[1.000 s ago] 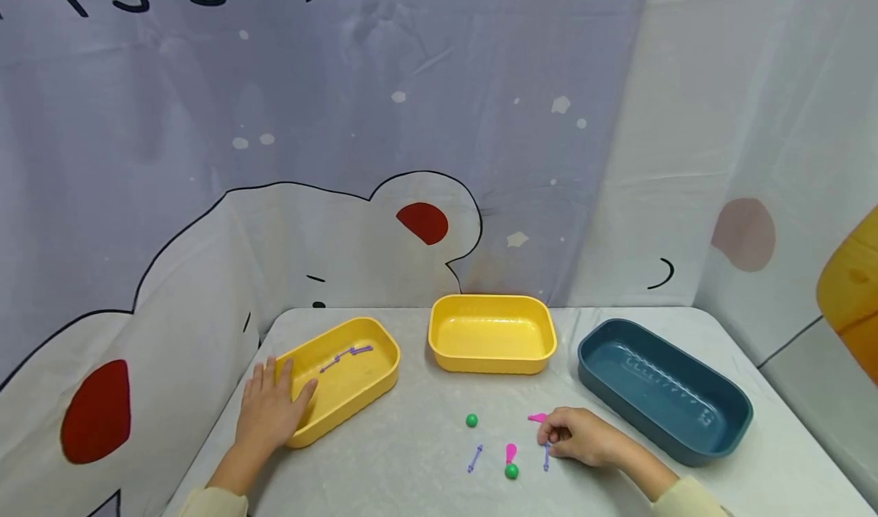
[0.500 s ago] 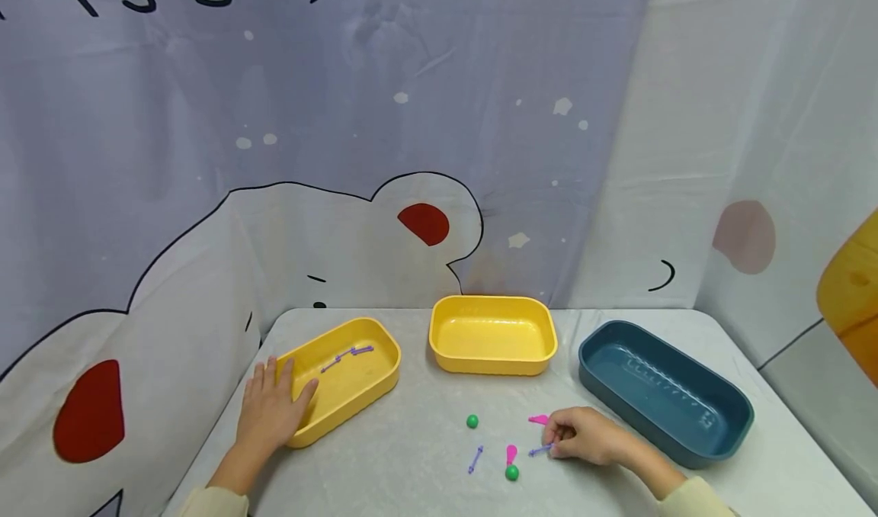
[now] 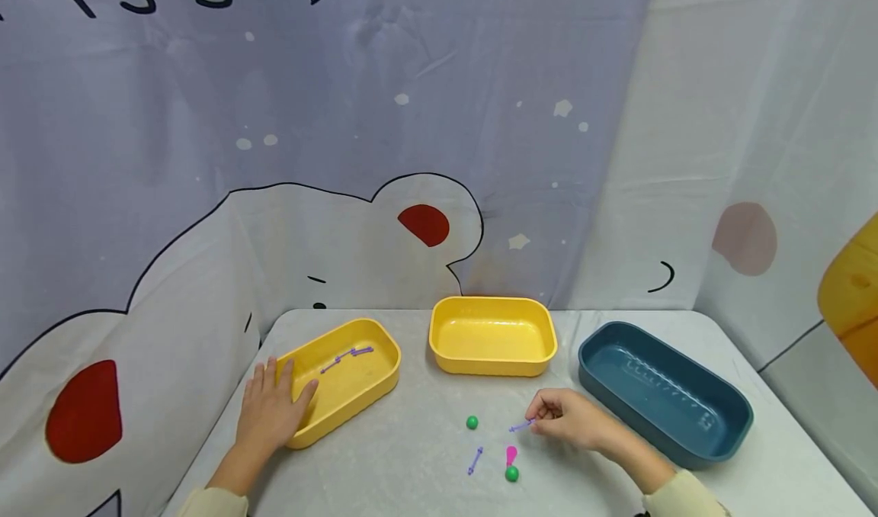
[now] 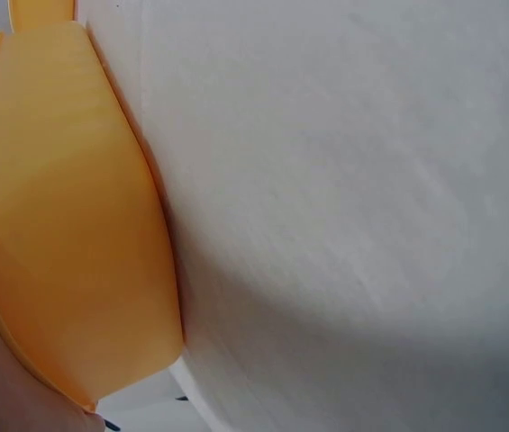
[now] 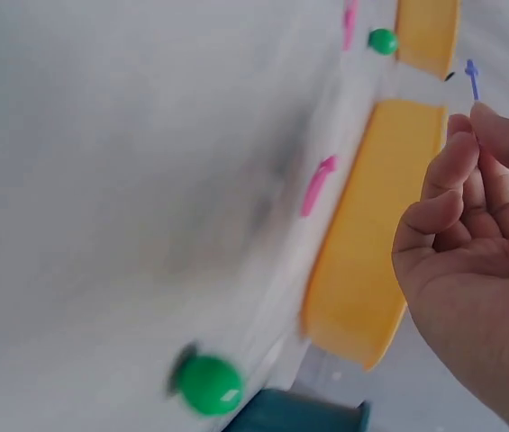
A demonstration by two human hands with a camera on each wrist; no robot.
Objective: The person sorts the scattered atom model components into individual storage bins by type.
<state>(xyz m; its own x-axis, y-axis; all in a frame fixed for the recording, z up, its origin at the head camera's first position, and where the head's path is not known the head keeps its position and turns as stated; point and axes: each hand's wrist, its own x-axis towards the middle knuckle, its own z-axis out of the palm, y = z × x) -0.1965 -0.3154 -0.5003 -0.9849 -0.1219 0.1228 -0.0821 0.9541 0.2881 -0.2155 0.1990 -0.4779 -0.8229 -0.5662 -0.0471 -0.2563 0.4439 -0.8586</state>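
Note:
My right hand [image 3: 565, 418] pinches a thin purple stick with knobbed ends [image 3: 520, 426] between thumb and fingertips, raised over the table. In the right wrist view, the purple stick [image 5: 473, 79] points up out of the fingertips. My left hand [image 3: 269, 409] rests on the near left corner of the left yellow tray [image 3: 350, 409], fingers straight and thumb spread. Several similar purple sticks [image 3: 346, 354] lie inside that tray. On the table are another purple stick [image 3: 475, 460], a pink paddle-shaped piece [image 3: 511, 454] and green balls [image 3: 472, 422].
A second yellow tray [image 3: 492, 366] stands at the back middle. To the right is a dark blue tray [image 3: 661, 418], close beside the right forearm. Another pink piece [image 5: 317, 186], hidden by the right hand in the head view, shows in the right wrist view. A printed cloth hangs behind.
My right hand has turned the purple stick from upright to sideways, then lifted it up and to the left. The left hand has stayed on the tray.

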